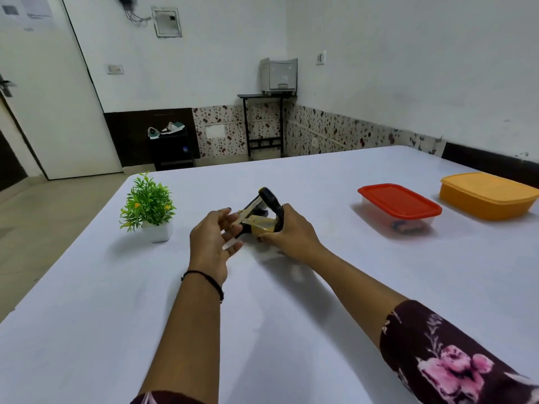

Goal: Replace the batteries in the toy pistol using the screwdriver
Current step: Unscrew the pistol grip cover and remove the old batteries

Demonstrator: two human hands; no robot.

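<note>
White table [335,287], yellow toy pistol [260,224]

Yellow-and-black toy pistol [262,224] held tilted just above table [291,316].

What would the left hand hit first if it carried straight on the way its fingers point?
The toy pistol, gripped by the right hand. Fingertips of the left hand look almost on it, though depth is unclear.

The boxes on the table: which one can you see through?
The box with the red lid: its sides are clear and something dark shows inside. The orange box, farther right, is solid orange all over.
</note>
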